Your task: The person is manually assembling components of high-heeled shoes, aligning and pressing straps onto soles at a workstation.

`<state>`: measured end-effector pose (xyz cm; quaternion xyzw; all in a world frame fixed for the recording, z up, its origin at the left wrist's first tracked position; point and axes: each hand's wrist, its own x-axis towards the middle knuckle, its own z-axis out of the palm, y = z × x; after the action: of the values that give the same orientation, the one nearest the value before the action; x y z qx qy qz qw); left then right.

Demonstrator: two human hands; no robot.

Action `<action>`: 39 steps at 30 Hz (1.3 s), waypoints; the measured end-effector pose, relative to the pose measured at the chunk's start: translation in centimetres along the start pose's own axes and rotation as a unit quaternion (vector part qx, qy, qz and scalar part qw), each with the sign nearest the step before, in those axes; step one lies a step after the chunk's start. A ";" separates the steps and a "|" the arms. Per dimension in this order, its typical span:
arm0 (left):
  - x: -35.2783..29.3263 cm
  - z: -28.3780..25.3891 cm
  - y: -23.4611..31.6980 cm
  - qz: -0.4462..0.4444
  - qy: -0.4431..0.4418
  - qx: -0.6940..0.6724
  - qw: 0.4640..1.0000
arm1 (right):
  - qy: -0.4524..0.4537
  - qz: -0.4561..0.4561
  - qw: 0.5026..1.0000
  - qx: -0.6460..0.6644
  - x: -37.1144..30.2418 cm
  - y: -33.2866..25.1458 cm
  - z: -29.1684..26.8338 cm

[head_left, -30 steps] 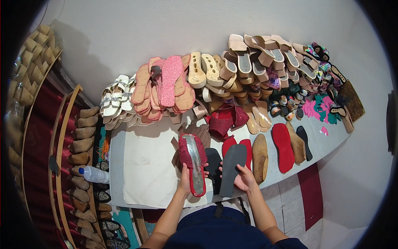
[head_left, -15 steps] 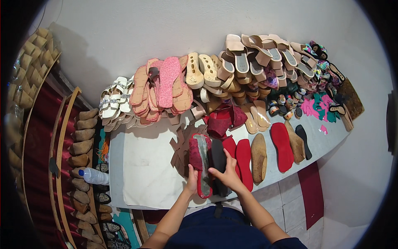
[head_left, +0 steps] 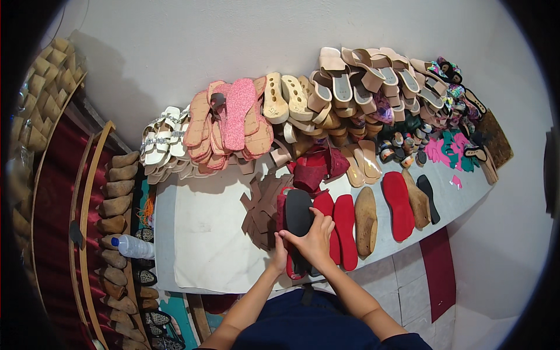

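The flat black sole-shaped piece [head_left: 299,217] lies on top of a red glittery sandal sole [head_left: 284,233] at the near edge of the pale grey tabletop [head_left: 192,256], directly in front of the person. Its long axis runs away from the body, toe end toward the wall and heel end toward the hands, tilted only slightly to the left. The right hand [head_left: 315,239] lies over the lower half of the black piece, fingers spread and pressing down on it, thumb pointing left; this grip is a flat press more than a pinch. The left hand [head_left: 280,256] sits just beside it at the heel end, its fingers curled around the edge of the red sole beneath, though how tightly cannot be told. Both hands meet at the heel, the right one nearer the middle of the piece.

Just to the left lies a fan of brown cut leather strips [head_left: 261,207]. To the right, side by side, are two plain red insoles [head_left: 344,230] and a tan wooden sole [head_left: 366,220]. Stacks of pink and beige sandals [head_left: 233,125] line the wall behind.
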<state>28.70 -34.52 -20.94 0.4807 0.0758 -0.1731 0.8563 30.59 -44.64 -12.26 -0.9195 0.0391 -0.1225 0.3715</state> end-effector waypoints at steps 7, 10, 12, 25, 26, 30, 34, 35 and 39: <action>0.5 0.3 0.1 0.028 -0.034 -0.005 0.999 | 0.016 0.011 1.000 -0.010 0.7 -0.2 0.4; 0.8 0.2 0.1 0.042 -0.006 0.063 0.997 | 0.034 -0.009 0.999 -0.019 1.1 -0.3 0.5; 1.4 -0.9 -0.6 0.034 -0.015 0.041 0.998 | 0.037 -0.011 0.999 -0.024 1.3 -0.6 0.5; 1.8 -1.8 -1.4 0.048 0.042 0.176 0.982 | 0.099 -0.072 0.991 -0.054 2.0 -1.1 1.5; 1.5 -1.1 -0.4 0.099 0.004 0.171 0.980 | 0.106 -0.084 0.988 -0.068 2.1 -0.6 1.6; 0.4 1.6 3.6 0.057 -0.054 0.066 0.995 | 0.089 -0.122 0.987 -0.051 3.2 0.6 0.9; 0.2 2.0 5.0 -0.015 -0.094 0.040 0.995 | 0.102 -0.172 0.978 0.062 7.0 0.7 -1.2; 0.1 2.3 5.0 -0.016 -0.097 0.042 0.994 | 0.105 -0.170 0.978 0.061 8.3 0.3 -1.7; 0.1 2.5 4.6 -0.029 -0.136 0.080 0.987 | 0.040 -0.203 0.978 0.029 12.1 -1.3 -2.6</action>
<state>30.43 -34.44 -16.00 0.5175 -0.0416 -0.2674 0.8118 41.62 -47.41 -7.15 -0.8913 -0.1374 -0.2329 0.3639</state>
